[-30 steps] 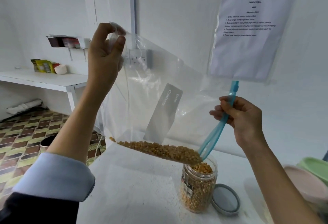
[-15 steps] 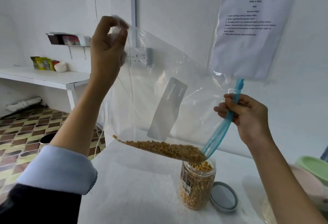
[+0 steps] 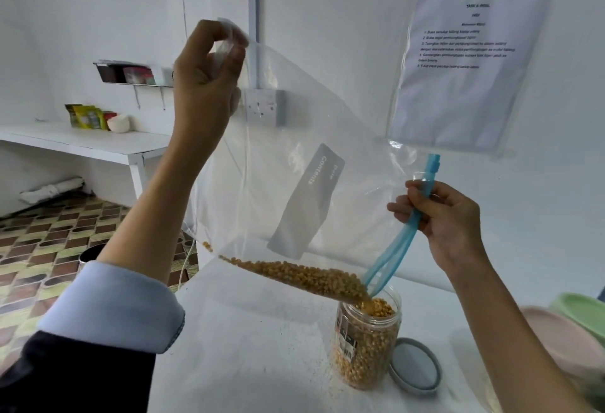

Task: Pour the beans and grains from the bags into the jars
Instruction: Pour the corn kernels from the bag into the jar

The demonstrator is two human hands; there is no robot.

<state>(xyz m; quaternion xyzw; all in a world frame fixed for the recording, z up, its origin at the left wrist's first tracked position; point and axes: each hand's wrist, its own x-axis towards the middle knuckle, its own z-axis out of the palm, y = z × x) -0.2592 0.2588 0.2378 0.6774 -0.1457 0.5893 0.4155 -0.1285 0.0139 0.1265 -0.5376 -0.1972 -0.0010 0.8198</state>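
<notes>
A large clear zip bag (image 3: 294, 137) with a grey label hangs tilted above the table. My left hand (image 3: 206, 85) pinches its raised bottom corner high up. My right hand (image 3: 442, 219) grips the blue zip strip (image 3: 397, 239) at the bag's mouth. Yellow grains (image 3: 304, 273) lie along the bag's low edge and slide toward the mouth, which sits over the open clear jar (image 3: 366, 347). The jar stands on the white table (image 3: 248, 347) and is filled with the same grains nearly to its rim.
The jar's grey lid (image 3: 415, 368) lies flat just right of the jar. Pink and green bowls (image 3: 569, 327) sit at the right edge. A laminated sheet (image 3: 465, 59) hangs on the wall. A white shelf (image 3: 85, 144) and tiled floor lie to the left.
My left hand has lifted the bag's corner higher, tilting the bag more steeply. The grains have slid further toward the mouth. My right hand holds the zip strip in about the same spot.
</notes>
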